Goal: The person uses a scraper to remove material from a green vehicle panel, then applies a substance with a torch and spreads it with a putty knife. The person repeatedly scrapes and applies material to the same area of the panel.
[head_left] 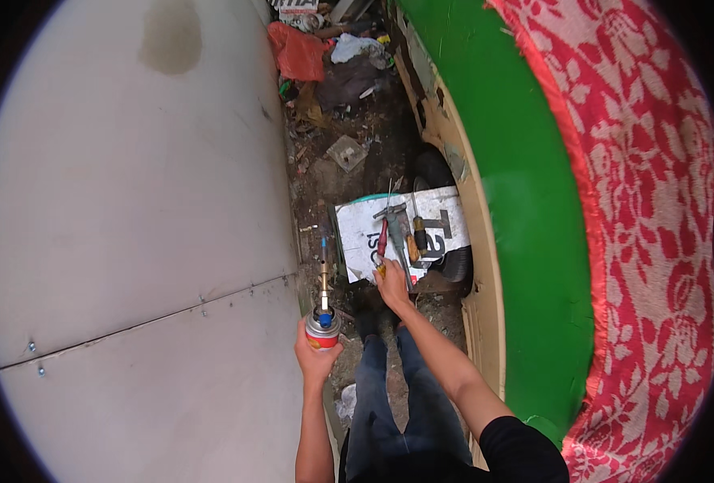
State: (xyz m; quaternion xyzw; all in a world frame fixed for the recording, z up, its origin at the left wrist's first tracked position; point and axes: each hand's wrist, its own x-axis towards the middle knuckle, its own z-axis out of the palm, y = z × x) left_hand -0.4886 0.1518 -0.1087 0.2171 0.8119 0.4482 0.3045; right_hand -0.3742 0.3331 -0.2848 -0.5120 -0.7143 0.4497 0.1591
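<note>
Right of mid-frame, a white board (355, 229) carries tools (420, 227); lower centre, my left hand (315, 360) holds a blowtorch (324, 319), seemingly unlit; my right hand (391, 287) touches a red-handled screwdriver (382, 239), grip unclear, apparently not yet lifted.

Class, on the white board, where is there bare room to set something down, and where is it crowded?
Bare on the board: its left strip, up to the red handle; its right strip, between the dark handle and cream sill. Crowded: the middle, with tools and the right hand.
</note>
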